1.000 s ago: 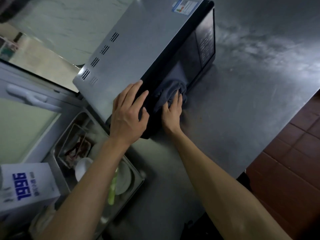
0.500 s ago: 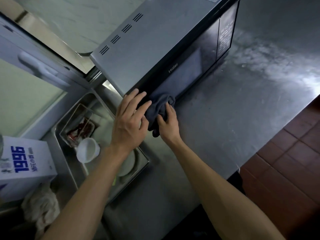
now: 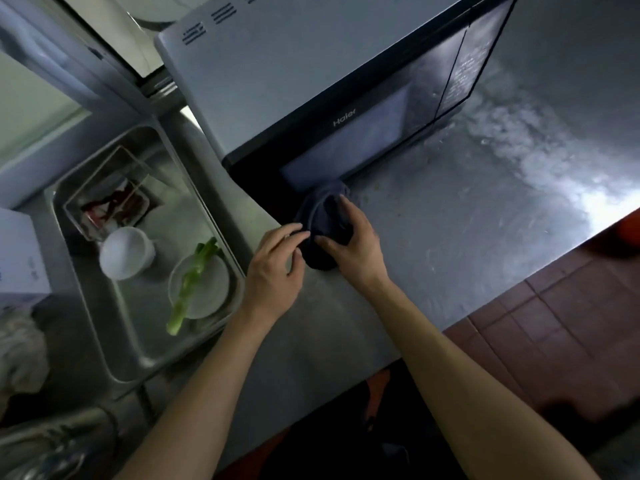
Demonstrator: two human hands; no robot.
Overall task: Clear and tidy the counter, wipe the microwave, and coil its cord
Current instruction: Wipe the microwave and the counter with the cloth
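Observation:
A grey microwave (image 3: 294, 81) with a black glass door stands on the steel counter (image 3: 467, 209). A dark blue cloth (image 3: 323, 216) is bunched at the door's lower left corner. My right hand (image 3: 356, 244) grips the cloth from the right, fingers curled over it. My left hand (image 3: 273, 268) is just left of it, fingertips pinching the cloth's edge. The microwave's cord is hidden.
Left of the microwave, a steel sink (image 3: 138, 355) holds a white cup (image 3: 126, 252), a plate (image 3: 199, 287) with a green onion stalk (image 3: 188, 289) and a clear container (image 3: 107, 199). A white box (image 3: 19, 258) sits far left. Red floor tiles (image 3: 554, 323) lie beyond the counter edge.
My left hand came off the microwave's corner and moved down to the cloth. The cloth and my right hand slid down the door to its lower left corner.

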